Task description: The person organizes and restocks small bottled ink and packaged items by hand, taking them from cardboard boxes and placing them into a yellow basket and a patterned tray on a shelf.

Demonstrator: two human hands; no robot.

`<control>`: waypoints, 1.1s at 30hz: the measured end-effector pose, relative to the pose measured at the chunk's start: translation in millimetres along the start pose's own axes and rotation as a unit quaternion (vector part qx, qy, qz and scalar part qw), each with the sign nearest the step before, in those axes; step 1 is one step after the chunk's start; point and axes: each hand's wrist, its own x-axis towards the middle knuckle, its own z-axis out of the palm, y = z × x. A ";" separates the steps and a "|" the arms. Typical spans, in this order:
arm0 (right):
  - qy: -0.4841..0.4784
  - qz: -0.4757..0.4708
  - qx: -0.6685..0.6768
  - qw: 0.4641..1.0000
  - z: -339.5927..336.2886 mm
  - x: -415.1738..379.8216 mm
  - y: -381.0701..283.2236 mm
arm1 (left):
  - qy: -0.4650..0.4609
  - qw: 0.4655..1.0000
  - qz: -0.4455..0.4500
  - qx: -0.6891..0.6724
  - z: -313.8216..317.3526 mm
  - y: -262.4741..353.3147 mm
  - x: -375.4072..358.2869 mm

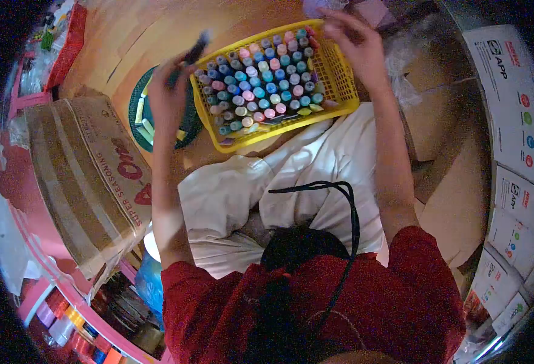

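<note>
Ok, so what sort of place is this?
Possibly a storeroom or small shop's stock corner. A yellow basket of marker-like sticks, a taped cardboard box and white APP-printed packages suggest it.

Yellow lattice basket [341,91], pink, teal and blue markers [267,76], apparently dark-green tray [185,115], red shirt [352,297], cream trousers [218,188]

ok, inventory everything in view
Basket: one, yellow, top centre
Markers: dozens, mixed colours, in basket
Round tray: one, green, left of basket
Sticks: several, yellowish, in round tray
Slim item: one, dark, left hand
Box: one, brown, left
Cartons: several, white, right
Cardboard: some, brown, right
Bin: one, red, upper left
Shelving: some, pink, lower left
Bag: one, blue, lower left
Cord: one, black, centre
Trousers: one pair, white, centre
Shirt: one, red, bottom
Left hand: one, bare, basket's left
Right hand: one, bare, basket's right
</note>
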 end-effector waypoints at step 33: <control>0.001 0.131 -0.450 0.883 -7.5 22.5 29.9 | -0.202 0.839 0.382 0.332 175.5 86.5 113.5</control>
